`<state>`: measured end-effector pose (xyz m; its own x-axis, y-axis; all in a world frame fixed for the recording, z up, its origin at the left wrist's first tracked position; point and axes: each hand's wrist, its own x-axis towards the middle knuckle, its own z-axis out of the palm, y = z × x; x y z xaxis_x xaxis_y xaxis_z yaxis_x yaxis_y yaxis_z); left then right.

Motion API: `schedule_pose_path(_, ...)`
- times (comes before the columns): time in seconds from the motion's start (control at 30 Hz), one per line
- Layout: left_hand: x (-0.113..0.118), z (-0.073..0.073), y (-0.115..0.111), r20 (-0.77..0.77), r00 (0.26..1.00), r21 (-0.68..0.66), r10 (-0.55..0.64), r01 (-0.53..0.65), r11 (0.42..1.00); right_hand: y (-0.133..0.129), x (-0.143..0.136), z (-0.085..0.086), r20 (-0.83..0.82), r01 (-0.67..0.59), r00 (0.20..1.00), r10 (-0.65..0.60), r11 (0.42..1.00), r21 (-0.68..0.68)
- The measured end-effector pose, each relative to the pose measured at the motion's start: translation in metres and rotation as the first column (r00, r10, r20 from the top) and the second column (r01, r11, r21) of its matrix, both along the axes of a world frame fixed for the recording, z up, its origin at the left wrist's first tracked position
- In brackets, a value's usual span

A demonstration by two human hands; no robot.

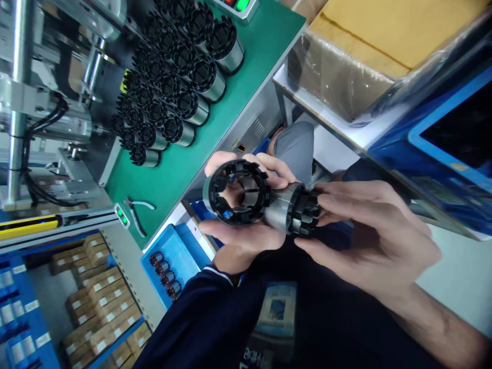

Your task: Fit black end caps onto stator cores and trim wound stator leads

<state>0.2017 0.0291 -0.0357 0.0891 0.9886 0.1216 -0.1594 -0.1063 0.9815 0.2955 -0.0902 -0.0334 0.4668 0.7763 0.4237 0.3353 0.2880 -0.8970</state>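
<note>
My left hand [249,238] is closed around a motor stator core [215,197], a metal cylinder whose black toothed insulator ring and hollow bore face the camera. Against it, lying sideways, is a second stator core [277,205] with a bare metal body. The black toothed end of this second core points right, and the fingers and thumb of my right hand [372,225] close on it. Part of the second core's metal body is hidden behind the first core and my left hand.
Rows of similar stator cores [198,110] stand on a green bench mat [226,115], near pliers [136,215]. A blue tray [184,251] holds several copper-wound parts. Machinery [19,102] rises at left. At right stands a plastic-wrapped carton [338,77]. A person's grey-clad leg [295,148] shows beyond my hands.
</note>
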Motion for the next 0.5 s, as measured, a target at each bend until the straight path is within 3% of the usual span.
schedule_pose_path(0.07,0.006,-0.001,0.004,0.118,0.975,0.238,0.189,-0.212,0.948,0.0,-0.001,0.0,-0.008,0.003,1.0,-0.003,1.0,0.025)
schedule_pose_path(0.13,0.012,-0.001,0.005,0.147,0.971,0.322,0.187,-0.226,0.919,0.0,-0.002,0.0,-0.038,0.012,0.999,-0.01,0.999,0.052)
schedule_pose_path(0.2,0.016,0.0,0.003,0.141,0.971,0.312,0.191,-0.227,0.923,0.0,-0.002,0.002,-0.063,0.023,0.998,-0.019,0.998,0.055)
schedule_pose_path(0.33,0.014,0.004,-0.003,0.005,0.951,0.24,0.308,-0.3,0.923,0.001,-0.003,0.005,-0.098,0.002,0.995,-0.001,1.0,0.012)
schedule_pose_path(0.5,0.001,0.017,-0.005,0.036,0.986,0.192,0.161,-0.165,0.967,-0.002,-0.007,0.0,-0.235,-0.047,0.971,0.048,0.999,0.012)
